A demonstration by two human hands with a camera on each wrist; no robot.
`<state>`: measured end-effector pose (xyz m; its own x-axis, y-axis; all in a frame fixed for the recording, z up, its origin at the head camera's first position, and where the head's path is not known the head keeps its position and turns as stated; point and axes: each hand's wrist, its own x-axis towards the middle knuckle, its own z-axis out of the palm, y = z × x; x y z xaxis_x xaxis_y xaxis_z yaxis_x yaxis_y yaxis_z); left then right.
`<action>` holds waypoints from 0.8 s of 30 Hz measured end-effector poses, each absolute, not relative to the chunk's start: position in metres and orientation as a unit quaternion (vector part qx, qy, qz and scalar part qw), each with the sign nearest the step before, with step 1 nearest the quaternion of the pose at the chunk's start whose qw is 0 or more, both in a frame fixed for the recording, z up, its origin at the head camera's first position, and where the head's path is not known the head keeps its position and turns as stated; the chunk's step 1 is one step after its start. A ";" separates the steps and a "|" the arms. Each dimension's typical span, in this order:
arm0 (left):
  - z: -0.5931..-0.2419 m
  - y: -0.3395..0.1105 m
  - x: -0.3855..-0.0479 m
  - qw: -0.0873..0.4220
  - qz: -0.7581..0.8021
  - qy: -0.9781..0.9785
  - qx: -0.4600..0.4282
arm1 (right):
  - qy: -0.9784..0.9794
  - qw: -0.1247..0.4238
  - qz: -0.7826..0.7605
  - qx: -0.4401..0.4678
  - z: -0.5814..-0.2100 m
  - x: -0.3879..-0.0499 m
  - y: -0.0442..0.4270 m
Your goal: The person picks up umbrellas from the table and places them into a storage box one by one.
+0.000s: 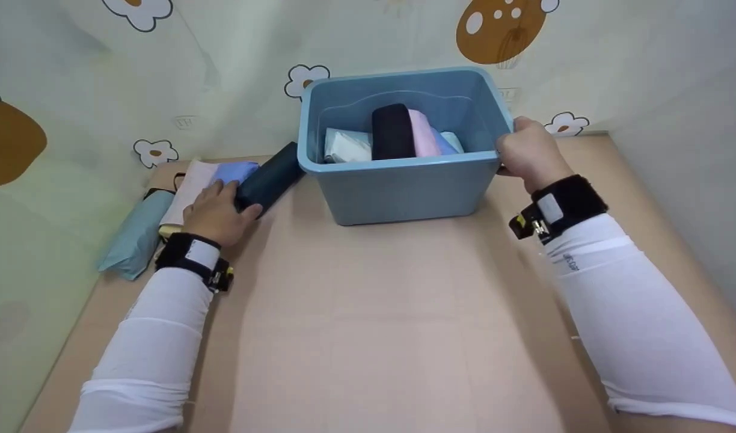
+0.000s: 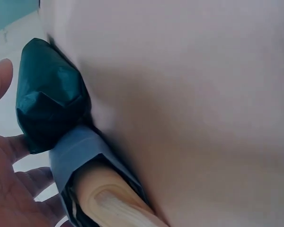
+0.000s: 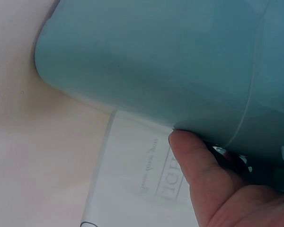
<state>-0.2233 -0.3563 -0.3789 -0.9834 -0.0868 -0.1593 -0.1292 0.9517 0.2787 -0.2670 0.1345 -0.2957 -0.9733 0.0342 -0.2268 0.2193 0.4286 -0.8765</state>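
A blue plastic storage bin (image 1: 404, 192) stands at the back of the table. My right hand (image 1: 533, 153) grips its right end near the rim; in the right wrist view the thumb (image 3: 194, 156) lies against the bin wall. Inside the bin are a black rolled bundle (image 1: 392, 135), a pink one (image 1: 424, 135) and a white packet (image 1: 348, 147). Left of the bin, my left hand (image 1: 217, 213) is over a dark teal rolled bundle (image 1: 272, 179) and a blue one (image 1: 234, 171). The left wrist view shows the thumb apart from the dark bundle (image 2: 52, 90), with the fingers spread beside both.
A pale pink bundle (image 1: 190, 186) and a light teal bundle (image 1: 141, 225) with a dark strap lie at the table's left edge. Patterned curtain (image 1: 236, 72) hangs behind and along the sides. The beige tabletop (image 1: 374, 313) stretches in front of the bin.
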 end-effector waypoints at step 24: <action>-0.390 -0.350 -0.223 0.000 0.147 0.987 -0.061 | 0.840 0.102 -0.527 0.077 -0.295 -0.267 0.136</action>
